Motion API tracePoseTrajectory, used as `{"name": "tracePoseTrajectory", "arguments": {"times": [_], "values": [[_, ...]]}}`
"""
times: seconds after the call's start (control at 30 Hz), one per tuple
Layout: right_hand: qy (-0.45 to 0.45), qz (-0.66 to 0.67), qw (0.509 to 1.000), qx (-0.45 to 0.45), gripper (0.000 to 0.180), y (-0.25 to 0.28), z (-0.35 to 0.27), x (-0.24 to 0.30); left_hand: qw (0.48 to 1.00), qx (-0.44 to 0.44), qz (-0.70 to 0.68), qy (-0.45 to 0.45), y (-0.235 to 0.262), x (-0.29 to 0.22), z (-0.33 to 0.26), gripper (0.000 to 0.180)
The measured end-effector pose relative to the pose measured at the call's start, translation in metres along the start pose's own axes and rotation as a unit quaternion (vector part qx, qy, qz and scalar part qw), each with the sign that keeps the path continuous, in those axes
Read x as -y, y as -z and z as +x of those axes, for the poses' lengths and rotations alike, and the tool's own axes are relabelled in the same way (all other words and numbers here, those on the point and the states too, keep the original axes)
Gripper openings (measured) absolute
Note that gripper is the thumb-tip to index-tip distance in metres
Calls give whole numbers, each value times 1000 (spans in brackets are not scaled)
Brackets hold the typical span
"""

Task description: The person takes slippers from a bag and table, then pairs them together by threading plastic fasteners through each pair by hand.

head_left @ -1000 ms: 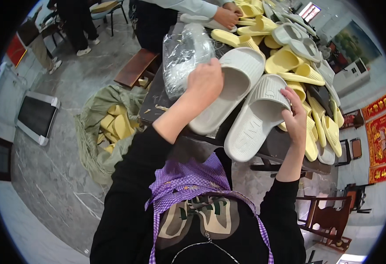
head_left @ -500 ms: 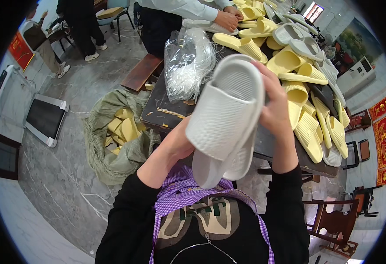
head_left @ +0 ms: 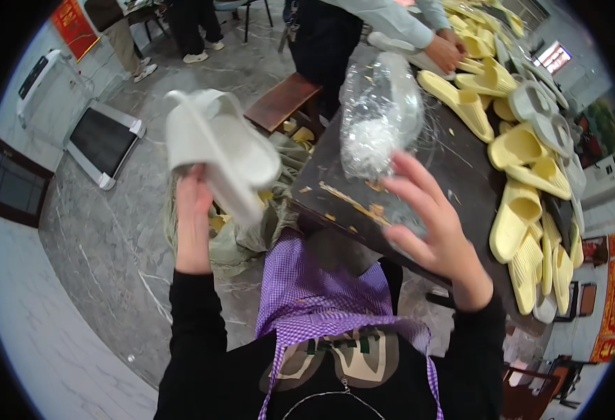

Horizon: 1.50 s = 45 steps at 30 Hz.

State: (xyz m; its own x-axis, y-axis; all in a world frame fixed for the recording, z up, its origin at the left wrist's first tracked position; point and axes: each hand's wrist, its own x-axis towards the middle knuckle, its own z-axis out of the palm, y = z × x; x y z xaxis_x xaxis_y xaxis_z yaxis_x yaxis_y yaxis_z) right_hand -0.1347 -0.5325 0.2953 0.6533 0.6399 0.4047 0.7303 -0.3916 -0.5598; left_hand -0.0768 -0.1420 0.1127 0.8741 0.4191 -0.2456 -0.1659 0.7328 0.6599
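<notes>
Two white slippers (head_left: 220, 150) are pressed together as a pair in the upper left of the frame. They tilt, one end pointing up. They are smooth and thick. A clear plastic bag (head_left: 377, 115) stands crinkled on the dark table, upper middle.

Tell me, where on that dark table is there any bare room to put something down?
The near end of the dark table is mostly bare, between the clear plastic bag and the yellow slippers, just past the open right hand. The far end and right edge are crowded with slippers. The left hand holds white slippers over the floor.
</notes>
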Motion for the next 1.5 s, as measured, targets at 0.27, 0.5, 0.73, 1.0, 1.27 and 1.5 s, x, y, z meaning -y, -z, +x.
{"name": "tracePoseTrajectory", "arguments": {"times": [0.27, 0.5, 0.73, 1.0, 1.27, 1.5], "values": [[-302, -148, 932, -139, 41, -32, -87, -46, 994, -55, 1, 96, 41, 129, 254, 40], [-341, -187, 918, -73, 36, -31, -76, -51, 986, -157, 2, 55, 39, 185, 344, 35], [-351, -202, 913, -44, 35, -32, -68, -52, 973, -103, 204, -4, 18, 207, 351, 38], [-360, -193, 912, -29, 34, -33, -69, -49, 849, -56, 508, -133, 89, 147, 300, 27], [-353, -196, 914, -42, 32, -35, -76, -51, 841, -142, 481, 203, 256, 171, 181, 33], [-373, -236, 897, -18, 32, -34, -81, -48, 878, -73, 405, 244, 274, 235, 182, 47]]}}
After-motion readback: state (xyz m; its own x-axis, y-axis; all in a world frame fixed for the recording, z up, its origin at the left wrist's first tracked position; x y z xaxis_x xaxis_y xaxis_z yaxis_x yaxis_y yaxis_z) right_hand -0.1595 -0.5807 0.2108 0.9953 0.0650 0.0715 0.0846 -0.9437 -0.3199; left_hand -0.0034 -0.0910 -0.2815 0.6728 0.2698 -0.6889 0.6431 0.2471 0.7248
